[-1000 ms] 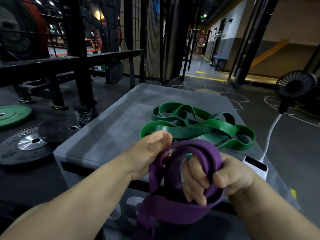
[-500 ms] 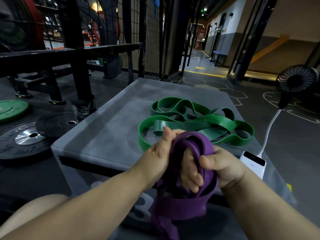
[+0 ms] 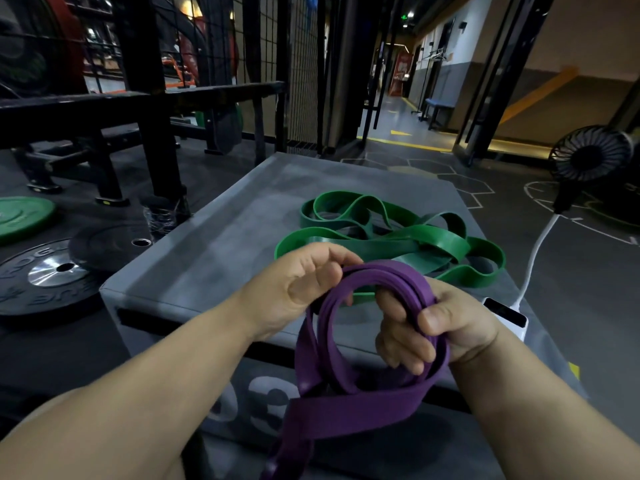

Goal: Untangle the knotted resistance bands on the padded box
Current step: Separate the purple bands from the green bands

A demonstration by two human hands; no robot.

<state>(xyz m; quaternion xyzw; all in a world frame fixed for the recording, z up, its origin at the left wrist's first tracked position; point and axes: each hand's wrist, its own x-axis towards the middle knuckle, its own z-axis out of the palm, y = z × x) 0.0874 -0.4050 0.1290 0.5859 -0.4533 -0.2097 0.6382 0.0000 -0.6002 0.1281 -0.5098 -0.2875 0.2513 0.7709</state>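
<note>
My right hand clenched the coiled purple flat rubber band at the near edge of the grey padded box, its tail hanging down. My left hand, close beside, touched the coil's top; I couldn't tell whether it pinched. The tangled green rubber band lay on the box top.

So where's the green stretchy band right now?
In the head view, the green band lies in a loose heap on the padded box, right of centre, just beyond the purple band held in front.

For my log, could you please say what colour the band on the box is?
Resistance band: green, head view.
</note>
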